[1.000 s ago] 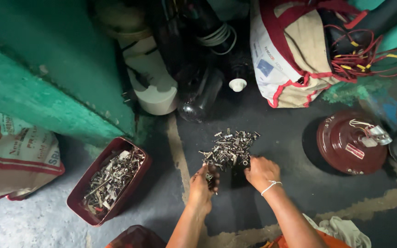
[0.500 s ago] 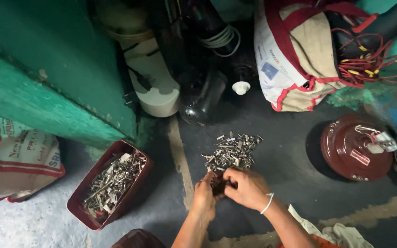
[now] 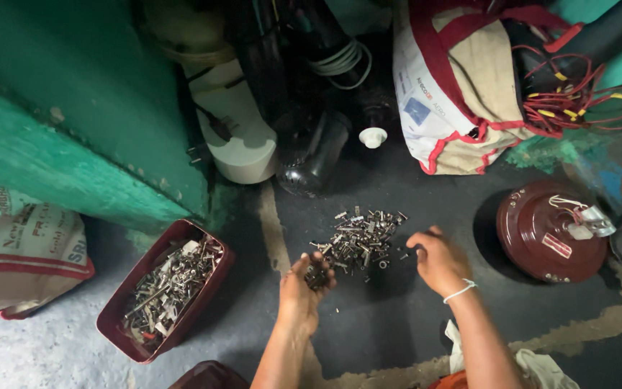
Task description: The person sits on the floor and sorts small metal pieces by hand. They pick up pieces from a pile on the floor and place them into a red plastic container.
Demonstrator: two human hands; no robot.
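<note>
Metal bolts (image 3: 360,236) between cupped left hand (image 3: 302,292) and right hand (image 3: 438,261).

Tray (image 3: 113,317) left — parts pile (image 3: 361,238) right.

The floor (image 3: 368,317) is dark, worn concrete with pale cracks. On it lie a loose heap of small metal parts (image 3: 360,238), a dark red tray (image 3: 163,292) full of the same, a round maroon lid (image 3: 550,232) – and, against the green wall, a printed sack (image 3: 19,252) and a cloth bag (image 3: 462,94).
</note>
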